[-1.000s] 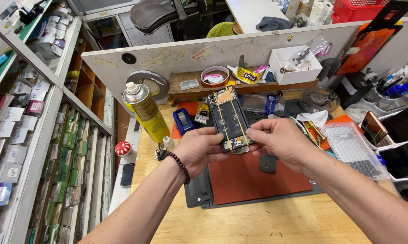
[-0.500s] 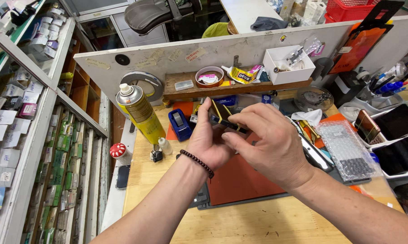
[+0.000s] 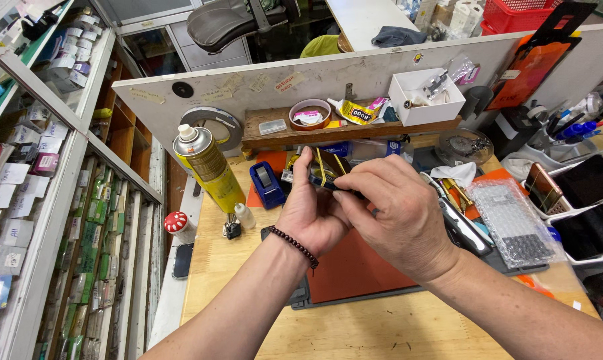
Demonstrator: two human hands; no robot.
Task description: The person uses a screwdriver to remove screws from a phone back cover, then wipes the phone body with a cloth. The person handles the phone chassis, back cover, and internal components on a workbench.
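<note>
Insp A: Status, both hands?

Insp B: Left hand (image 3: 311,213) cups an opened phone (image 3: 327,170) from underneath, fingers curled on its edge, thumb up along the near side. Right hand (image 3: 398,217) lies over it, fingertips pinched on the phone's right edge.

Insp A: Location and axis?

Insp B: Held off the bench, above the red work mat (image 3: 355,273), between both palms. Long axis runs roughly away from the person, twd the wooden shelf (image 3: 275,133). Both hands touching; left carries the wt.

Insp A: Surroundings?

Insp B: Yellow spray can (image 3: 208,170) well left, blue tape dispenser (image 3: 267,183) just beside left hand.
</note>
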